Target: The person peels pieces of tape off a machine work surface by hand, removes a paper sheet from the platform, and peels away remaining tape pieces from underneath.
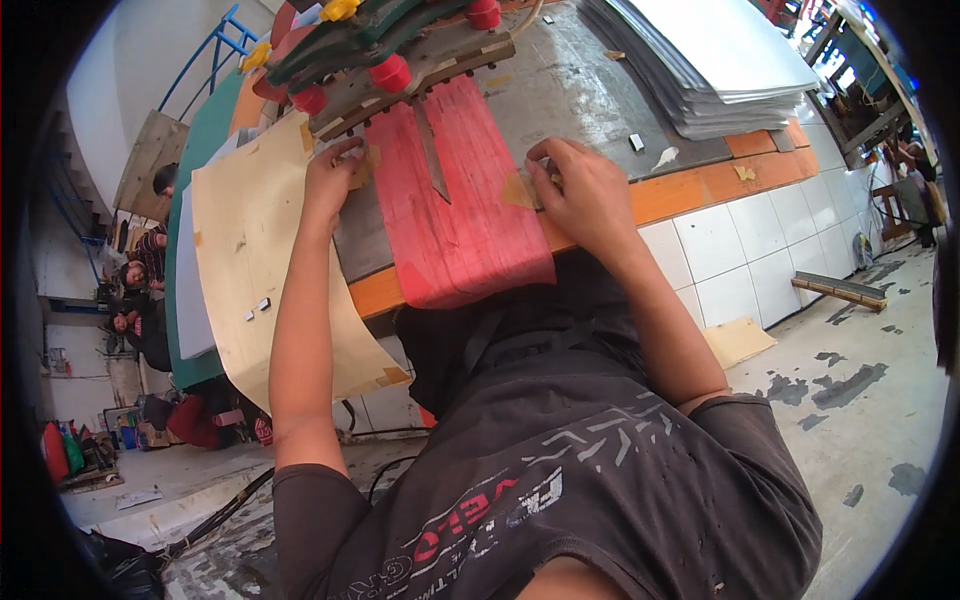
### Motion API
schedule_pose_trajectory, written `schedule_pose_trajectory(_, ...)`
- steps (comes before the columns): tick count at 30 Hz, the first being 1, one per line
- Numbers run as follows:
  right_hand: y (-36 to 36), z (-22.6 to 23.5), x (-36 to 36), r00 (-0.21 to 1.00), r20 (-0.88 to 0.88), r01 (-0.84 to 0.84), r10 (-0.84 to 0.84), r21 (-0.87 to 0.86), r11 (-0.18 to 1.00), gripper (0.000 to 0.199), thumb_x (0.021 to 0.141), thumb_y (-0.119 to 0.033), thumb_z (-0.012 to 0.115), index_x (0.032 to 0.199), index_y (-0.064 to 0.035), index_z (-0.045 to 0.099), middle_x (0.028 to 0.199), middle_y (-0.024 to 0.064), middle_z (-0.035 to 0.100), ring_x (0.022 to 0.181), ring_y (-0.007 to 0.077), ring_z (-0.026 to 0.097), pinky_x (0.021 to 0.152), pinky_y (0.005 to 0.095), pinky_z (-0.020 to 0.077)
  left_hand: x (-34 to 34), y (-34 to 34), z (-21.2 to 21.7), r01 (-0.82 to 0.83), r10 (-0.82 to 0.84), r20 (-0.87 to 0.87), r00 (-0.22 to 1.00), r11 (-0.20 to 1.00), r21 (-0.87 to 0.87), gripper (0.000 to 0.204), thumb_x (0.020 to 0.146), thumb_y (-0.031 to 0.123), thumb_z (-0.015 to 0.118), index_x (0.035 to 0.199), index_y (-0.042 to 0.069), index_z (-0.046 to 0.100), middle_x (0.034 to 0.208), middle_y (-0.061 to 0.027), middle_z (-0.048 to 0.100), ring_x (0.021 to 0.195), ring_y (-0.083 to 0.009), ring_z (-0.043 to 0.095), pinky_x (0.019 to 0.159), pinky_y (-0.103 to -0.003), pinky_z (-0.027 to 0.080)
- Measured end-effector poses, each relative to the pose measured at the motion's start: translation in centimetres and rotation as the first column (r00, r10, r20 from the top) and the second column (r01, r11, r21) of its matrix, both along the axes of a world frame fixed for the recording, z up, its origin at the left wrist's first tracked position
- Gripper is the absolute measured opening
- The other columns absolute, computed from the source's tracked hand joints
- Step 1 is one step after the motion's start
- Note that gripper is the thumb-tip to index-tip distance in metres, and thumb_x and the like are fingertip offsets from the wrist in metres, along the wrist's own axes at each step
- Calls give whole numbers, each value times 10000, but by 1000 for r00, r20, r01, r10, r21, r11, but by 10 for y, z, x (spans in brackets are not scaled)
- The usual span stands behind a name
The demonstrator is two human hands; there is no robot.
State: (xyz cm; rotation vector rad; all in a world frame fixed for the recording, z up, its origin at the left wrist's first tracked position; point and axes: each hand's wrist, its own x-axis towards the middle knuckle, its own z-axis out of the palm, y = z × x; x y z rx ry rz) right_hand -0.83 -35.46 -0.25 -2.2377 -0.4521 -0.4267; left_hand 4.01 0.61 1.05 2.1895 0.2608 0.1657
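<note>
A red translucent sheet (465, 215) lies over the dark table top and hangs over the near wooden edge, with a narrow dark slit down its middle. To its left is my left hand (333, 180), fingers curled beside a piece of tan tape (370, 165) at the sheet's edge. On the other side, my right hand (588, 195) has thumb and forefinger drawn together next to a second piece of tan tape (519, 190). Whatever either hand pinches is hidden by its fingers. Beyond the sheet, a green machine frame (375, 45) with red knobs (390, 73) carries a bar across its far end.
A curved cream sheet (250, 215) hangs over the table's left edge, with small pieces on it. At the back right rises a stack of white sheets (720, 50). An orange wooden edge (690, 195) borders the table. Several people (150, 260) are at the far left.
</note>
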Motion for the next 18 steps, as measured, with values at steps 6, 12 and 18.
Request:
schedule_pose_trajectory(6,5,2,0,1000,23,-1,1,-16,1000,173,922,-217,646,965,-53,681,915,137,714,805,357,700,709,453,544,17,20,-14,58,-54,28,998,987,-148,305,917,128,629,1166,-16,730,996,-87,714,915,-150,637,816,-282,485)
schedule_pose_trajectory(12,2,2,-1,1000,25,-3,3,-24,1000,156,918,-203,648,961,-56,679,910,136,714,800,354,700,705,450,543,13,8,-10,96,-94,36,995,993,-73,318,939,169,662,1189,-17,722,1024,-53,720,929,-118,638,856,-263,476)
schedule_pose_trajectory(18,5,3,-2,999,24,-23,23,0,1000,149,915,-197,653,948,-55,682,891,134,710,789,343,700,701,441,541,14,8,-12,73,-68,71,995,994,-79,241,930,181,679,1054,-18,735,899,-54,720,815,-116,636,752,-260,478)
